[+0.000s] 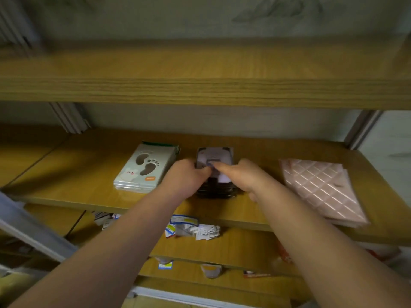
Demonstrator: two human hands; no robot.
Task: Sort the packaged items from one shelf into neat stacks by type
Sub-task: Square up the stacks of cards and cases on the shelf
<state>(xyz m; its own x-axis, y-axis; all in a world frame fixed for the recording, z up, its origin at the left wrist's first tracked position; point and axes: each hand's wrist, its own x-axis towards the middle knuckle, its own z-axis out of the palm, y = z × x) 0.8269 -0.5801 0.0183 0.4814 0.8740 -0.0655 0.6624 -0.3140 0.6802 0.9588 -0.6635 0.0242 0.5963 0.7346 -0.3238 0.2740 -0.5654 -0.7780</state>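
Both hands — left hand (189, 174), right hand (242, 176) — grip one dark stack (214, 172); three stacks on shelf (66, 174).

I see three stacks in a row on the shelf (66, 196) — footprint packs (142, 167) left, middle stack (214, 174) between my hands, quilted packs (320, 187) right — loose packets (193, 227) on the shelf below.

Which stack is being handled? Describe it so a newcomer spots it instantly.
On the middle wooden shelf three stacks sit in a row. It is the centre one, the dark stack, with the left hand and right hand on it. Its packs are black-edged with a pale purple face, unlike the white footprint packs to its left and the pink quilted packs to its right.
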